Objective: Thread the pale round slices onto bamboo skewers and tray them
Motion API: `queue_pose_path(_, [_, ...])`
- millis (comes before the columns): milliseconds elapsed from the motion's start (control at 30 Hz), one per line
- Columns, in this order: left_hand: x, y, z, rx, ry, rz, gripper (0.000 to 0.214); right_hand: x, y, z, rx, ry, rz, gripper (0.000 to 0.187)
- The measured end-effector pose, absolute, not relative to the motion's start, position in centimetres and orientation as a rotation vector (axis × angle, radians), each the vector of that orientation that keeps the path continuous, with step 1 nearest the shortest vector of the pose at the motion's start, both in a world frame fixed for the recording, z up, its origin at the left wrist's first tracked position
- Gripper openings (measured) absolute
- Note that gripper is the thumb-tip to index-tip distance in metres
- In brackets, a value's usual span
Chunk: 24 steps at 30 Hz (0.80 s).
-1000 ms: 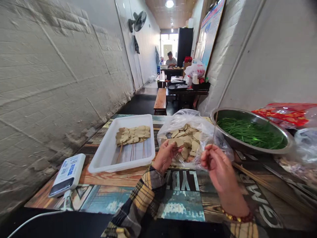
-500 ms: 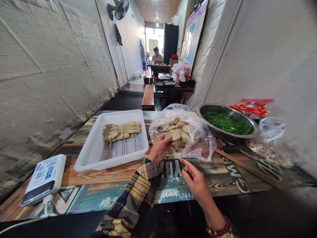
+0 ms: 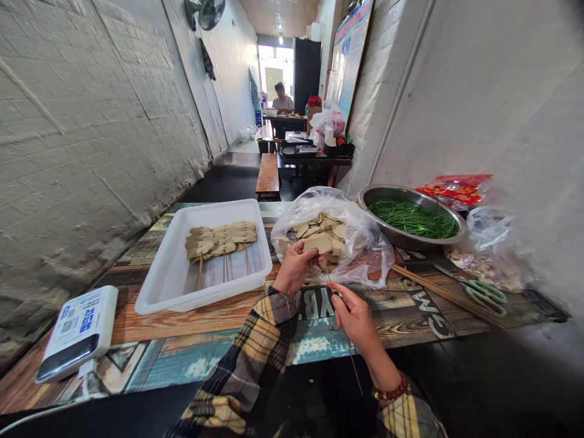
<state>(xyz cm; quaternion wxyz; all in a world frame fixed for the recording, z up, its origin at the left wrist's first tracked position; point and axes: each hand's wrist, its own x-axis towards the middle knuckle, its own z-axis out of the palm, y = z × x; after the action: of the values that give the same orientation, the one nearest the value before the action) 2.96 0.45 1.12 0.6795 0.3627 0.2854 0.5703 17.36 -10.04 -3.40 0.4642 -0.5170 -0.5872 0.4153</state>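
Observation:
My left hand (image 3: 294, 267) pinches a pale beige oval slice (image 3: 319, 244) at the front of an open clear plastic bag (image 3: 367, 266). More loose slices (image 3: 331, 226) are heaped in that bag. Between the fingers of my right hand (image 3: 359, 317) is a thin wooden skewer (image 3: 352, 360), slanting up so its upper end meets the lower edge of the held slice. Whether the tip has pierced it I cannot tell. On the left, a white plastic tray (image 3: 201, 299) holds several skewers threaded with similar slices (image 3: 222, 237).
A metal bowl of green stalks (image 3: 458, 238) stands right of the bag. Loose skewers (image 3: 440, 292), green-handled scissors (image 3: 486, 293) and plastic packages (image 3: 490, 231) lie nearby. A white device (image 3: 77, 331) with a cable sits at left. Far back, a person (image 3: 283, 100) sits at another table.
The view has shifted slightly, so the table things sit a little further left. My right hand has moved slightly up towards the slice, and the skewer leans more.

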Motion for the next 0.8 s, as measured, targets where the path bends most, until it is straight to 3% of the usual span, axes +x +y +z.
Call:
queue_pose_path(200, [3.1, 0.4, 1.2, 0.808, 0.646, 1.286, 0.032, 16.8, -10.0, -2.9, -1.237, -1.502, 0.827, 0.029])
queue_pose_path(500, [3.3, 0.0, 1.7, 0.82, 0.703, 1.284, 0.033, 16.3, -8.6, -2.7, -1.264, -1.414, 0.932, 0.049])
queue_pose_path(800, [3.3, 0.1, 1.6, 0.811, 0.761, 1.345, 0.032, 16.5, -9.1, -2.8, -1.276, -1.475, 0.838, 0.049])
